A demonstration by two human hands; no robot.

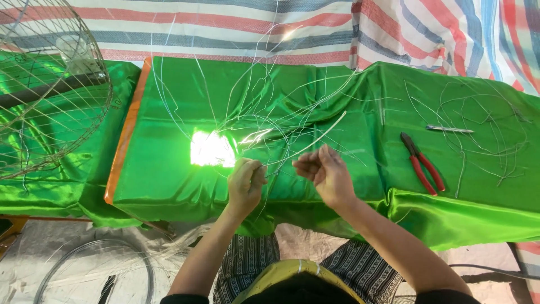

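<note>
A loose frame of thin wires (264, 112) lies on the green cloth (169, 169) and arcs up off it, its strands fanning away from the person toward the striped tarp (236, 28). The near ends of the wires gather in front of the two hands, so the long run of the wires lies ahead of the grip, pointing away from the body.

The left hand (246, 183) is closed in a fist around a bunch of those strands, thumb on top, right at the gather point. The right hand (323, 171) is just beside it, fingers curled and pinched narrow; one pale strand rises from about its fingertips up and to the right, but whether it truly grips that strand I cannot tell. The left hand is the nearer to the wire junction; the right sits slightly apart from it.

Right of the wires, well apart from the hands, red-handled pliers (423, 164) lie on the cloth, handles toward the person. Beyond the pliers rests a small metal tool (450, 129), among more loose wire loops (484, 135). Left of the wires stands a round wire cage (45, 90), like a fan guard. Below the cloth's near edge, a ring (95, 270) lies on the floor.
</note>
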